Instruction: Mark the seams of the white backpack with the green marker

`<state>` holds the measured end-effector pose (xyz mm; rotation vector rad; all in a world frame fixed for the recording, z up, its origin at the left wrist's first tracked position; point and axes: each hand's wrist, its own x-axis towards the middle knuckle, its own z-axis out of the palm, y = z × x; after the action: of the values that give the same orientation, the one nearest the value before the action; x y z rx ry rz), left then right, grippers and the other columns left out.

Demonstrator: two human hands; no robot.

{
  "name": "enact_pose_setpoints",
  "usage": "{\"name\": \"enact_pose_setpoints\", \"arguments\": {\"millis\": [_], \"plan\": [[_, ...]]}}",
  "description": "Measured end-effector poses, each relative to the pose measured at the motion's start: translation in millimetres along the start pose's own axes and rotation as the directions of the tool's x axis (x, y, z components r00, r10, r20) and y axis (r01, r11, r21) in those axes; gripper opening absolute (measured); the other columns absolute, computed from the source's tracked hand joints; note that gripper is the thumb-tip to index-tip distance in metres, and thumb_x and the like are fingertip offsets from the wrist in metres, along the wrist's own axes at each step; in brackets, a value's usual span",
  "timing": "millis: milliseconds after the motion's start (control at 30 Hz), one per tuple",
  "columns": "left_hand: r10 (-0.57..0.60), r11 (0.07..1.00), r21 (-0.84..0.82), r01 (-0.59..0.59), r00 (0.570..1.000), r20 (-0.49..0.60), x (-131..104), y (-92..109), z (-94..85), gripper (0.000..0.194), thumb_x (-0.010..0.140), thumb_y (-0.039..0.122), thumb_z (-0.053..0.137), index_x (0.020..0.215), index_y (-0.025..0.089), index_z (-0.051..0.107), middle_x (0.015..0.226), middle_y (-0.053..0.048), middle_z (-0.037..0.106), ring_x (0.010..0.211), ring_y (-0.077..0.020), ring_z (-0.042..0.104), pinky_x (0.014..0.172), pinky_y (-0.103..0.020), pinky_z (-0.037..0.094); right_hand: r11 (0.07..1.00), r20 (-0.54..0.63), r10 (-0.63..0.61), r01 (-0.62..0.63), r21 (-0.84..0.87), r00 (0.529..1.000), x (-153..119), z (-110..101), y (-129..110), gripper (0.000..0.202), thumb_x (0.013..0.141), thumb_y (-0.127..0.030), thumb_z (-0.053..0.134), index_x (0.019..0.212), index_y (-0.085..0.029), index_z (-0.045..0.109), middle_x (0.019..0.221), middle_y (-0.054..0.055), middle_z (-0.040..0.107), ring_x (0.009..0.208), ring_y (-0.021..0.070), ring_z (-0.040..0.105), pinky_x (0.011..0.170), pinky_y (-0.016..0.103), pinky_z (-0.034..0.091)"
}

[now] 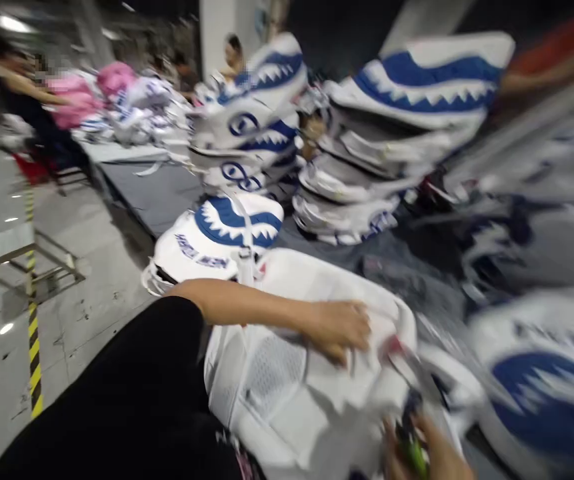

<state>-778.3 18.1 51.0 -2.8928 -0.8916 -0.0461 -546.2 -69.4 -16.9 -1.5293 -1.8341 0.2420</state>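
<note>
A white backpack [287, 407] with a mesh side pocket lies in front of me on the dark table. My left hand [341, 327] reaches across it, fingers curled down onto the white fabric and seemingly gripping it. At the lower right, my right hand [427, 447] is closed around a small green and black hand tool [415, 450], too blurred to name surely. A small red patch [391, 347] shows on the bag between my hands. Just beyond my left forearm is another white backpack [201, 247] with a blue toothed pattern and lettering.
Stacks of similar backpacks [411, 80] rise at the back of the table [141, 190]. A blurred bag [547, 380] lies at right. Pink and white bags [117, 83] are heaped farther off, near a seated person [31, 100]. A small metal-legged stool [4, 247] stands on the left floor.
</note>
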Motion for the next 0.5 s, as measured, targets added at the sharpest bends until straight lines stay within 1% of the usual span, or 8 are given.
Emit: {"name": "enact_pose_setpoints", "arguments": {"millis": [67, 133, 200, 233, 300, 367, 433, 500], "plan": [[0.002, 0.997, -0.082, -0.006, 0.999, -0.055, -4.5, 10.9, 12.1, 0.035, 0.085, 0.041, 0.068, 0.11, 0.018, 0.075, 0.106, -0.015, 0.074, 0.108, -0.0309, 0.062, 0.114, -0.053, 0.032, 0.973, -0.02, 0.214, -0.212, 0.091, 0.977, -1.1, -16.3, -16.8, 0.053, 0.076, -0.061, 0.065, 0.116, -0.026, 0.064, 0.078, 0.009, 0.066, 0.074, 0.0328, 0.066, 0.067, 0.05, 0.054], [-0.081, 0.989, -0.129, 0.067, 0.99, -0.112, -1.6, 9.5, 26.5, 0.035, 0.079, 0.04, 0.076, 0.105, 0.016, 0.074, 0.101, -0.012, 0.073, 0.108, -0.0313, 0.06, 0.116, -0.059, 0.028, 0.889, 0.146, 0.335, -0.363, 0.278, 0.931, 4.8, -23.4, -26.2, 0.065, 0.072, -0.065, 0.07, 0.119, -0.021, 0.06, 0.071, 0.002, 0.061, 0.062, 0.022, 0.059, 0.058, 0.037, 0.051], [-0.104, 0.986, -0.144, 0.084, 0.985, -0.141, 4.8, 4.4, 38.8, 0.037, 0.075, 0.042, 0.08, 0.101, 0.016, 0.073, 0.097, -0.009, 0.072, 0.108, -0.0293, 0.058, 0.117, -0.06, 0.027, 0.731, 0.361, 0.373, -0.51, 0.453, 0.855, 11.0, -24.1, -27.4, 0.063, 0.085, -0.07, 0.054, 0.122, -0.019, 0.056, 0.06, -0.005, 0.052, 0.05, 0.0146, 0.048, 0.047, 0.027, 0.04], [-0.109, 0.986, -0.144, 0.088, 0.983, -0.146, 7.1, 3.2, 42.5, 0.038, 0.074, 0.043, 0.08, 0.1, 0.017, 0.073, 0.096, -0.008, 0.071, 0.108, -0.0282, 0.057, 0.117, -0.06, 0.026, 0.66, 0.41, 0.373, -0.549, 0.513, 0.832, 12.3, -23.9, -27.4, 0.06, 0.089, -0.067, 0.05, 0.125, -0.02, 0.054, 0.057, -0.008, 0.047, 0.047, 0.0128, 0.043, 0.044, 0.024, 0.036], [-0.108, 0.987, -0.134, 0.089, 0.984, -0.14, 7.8, 5.2, 44.6, 0.036, 0.076, 0.043, 0.08, 0.099, 0.018, 0.072, 0.096, -0.006, 0.07, 0.11, -0.0268, 0.055, 0.119, -0.061, 0.023, 0.577, 0.43, 0.356, -0.557, 0.597, 0.829, 11.0, -23.8, -29.3, 0.057, 0.093, -0.058, 0.052, 0.138, -0.024, 0.046, 0.06, -0.009, 0.049, 0.044, 0.011, 0.042, 0.043, 0.023, 0.035], [-0.11, 0.988, -0.125, 0.095, 0.987, -0.12, 5.0, 10.7, 42.7, 0.029, 0.078, 0.038, 0.078, 0.099, 0.019, 0.071, 0.097, -0.004, 0.069, 0.11, -0.0254, 0.055, 0.119, -0.063, 0.021, 0.569, 0.395, 0.315, -0.505, 0.649, 0.863, 8.4, -23.1, -33.6, 0.058, 0.094, -0.047, 0.057, 0.147, -0.032, 0.039, 0.076, -0.005, 0.061, 0.049, 0.0107, 0.052, 0.046, 0.025, 0.043], [-0.103, 0.989, -0.122, 0.089, 0.988, -0.119, 2.1, 15.6, 41.1, 0.021, 0.081, 0.032, 0.075, 0.097, 0.019, 0.07, 0.098, -0.004, 0.069, 0.11, -0.0245, 0.055, 0.12, -0.064, 0.02, 0.568, 0.361, 0.243, -0.434, 0.699, 0.9, 8.0, -20.3, -36.7, 0.047, 0.095, -0.043, 0.057, 0.14, -0.034, 0.048, 0.094, 0.0, 0.066, 0.06, 0.0122, 0.063, 0.058, 0.03, 0.054], [-0.093, 0.99, -0.12, 0.077, 0.987, -0.134, 1.0, 18.2, 41.4, 0.018, 0.081, 0.028, 0.074, 0.096, 0.019, 0.07, 0.098, -0.004, 0.069, 0.111, -0.0245, 0.054, 0.12, -0.064, 0.021, 0.542, 0.353, 0.176, -0.39, 0.745, 0.919, 9.8, -15.8, -35.9, 0.036, 0.095, -0.043, 0.055, 0.129, -0.03, 0.058, 0.097, 0.002, 0.069, 0.073, 0.0163, 0.07, 0.076, 0.039, 0.058]]}}
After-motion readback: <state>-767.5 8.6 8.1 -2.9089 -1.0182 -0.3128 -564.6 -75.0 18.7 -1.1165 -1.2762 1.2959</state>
